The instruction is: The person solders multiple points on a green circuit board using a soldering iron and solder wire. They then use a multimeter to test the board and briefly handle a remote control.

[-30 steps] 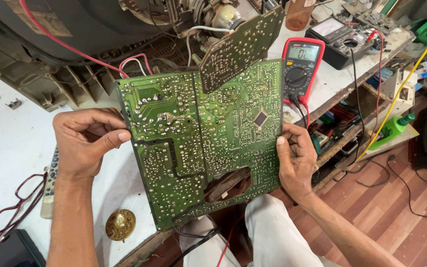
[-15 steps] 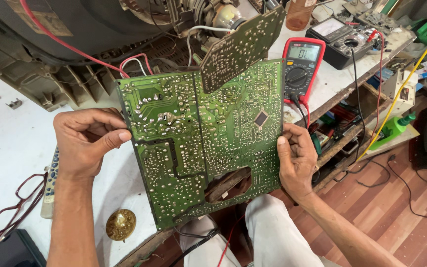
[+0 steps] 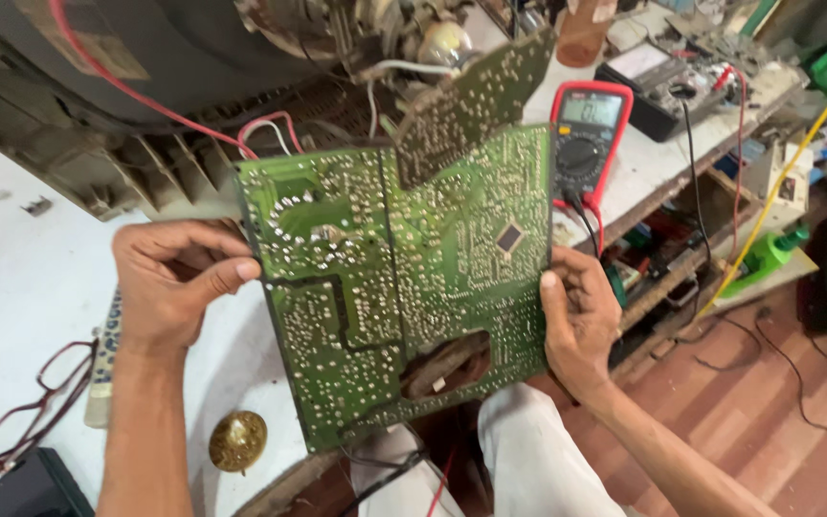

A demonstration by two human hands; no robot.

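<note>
Below the television chassis [image 3: 145,86]: green circuit board [image 3: 394,287], solder side up, pinched edgewise by left hand [image 3: 169,287] and right hand [image 3: 581,321]; solder joints best left untouched.

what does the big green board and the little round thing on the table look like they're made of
Green circuit board: looks like rigid laminate with a glossy green coat, dotted with dull silver solder points. Left hand and right hand grip its edges. Round object: probably brass, judging by its yellowish metallic shine.

I see my left hand [image 3: 176,287] and right hand [image 3: 581,321] raised, forearms angled inward, fingers curled and pinching.
</note>
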